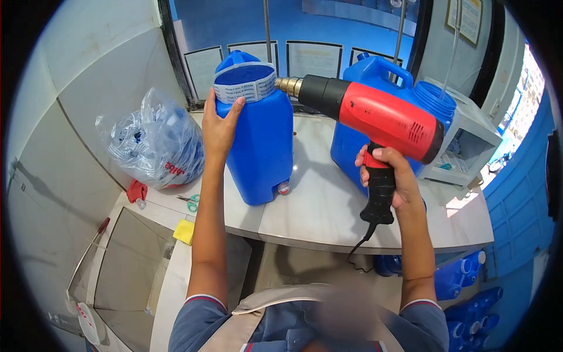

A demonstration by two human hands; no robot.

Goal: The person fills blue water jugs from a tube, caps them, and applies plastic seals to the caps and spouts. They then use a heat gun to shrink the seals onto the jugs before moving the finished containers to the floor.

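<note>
My right hand (392,170) is wrapped round the black handle of a red and black heat gun (381,114). Its metal nozzle points left, right at a printed plastic seal band (246,91) around the blue cap of a water jug (258,149). The jug stands upright on the counter, with a small tap hole sealed in white and red low on its front. My left hand (221,126) grips the jug's top at the left, thumb in front on the band's lower edge; the fingertips behind are hidden. A second blue jug (349,138), its wide neck facing up, stands behind the heat gun.
A clear bag of plastic seals (155,144) sits left on the counter (316,211), near green-handled scissors (192,202) and a yellow sponge (183,232). A sink basin (129,258) lies lower left. Several blue jugs (469,311) stand on the floor at right. The gun's cord (360,246) hangs over the counter edge.
</note>
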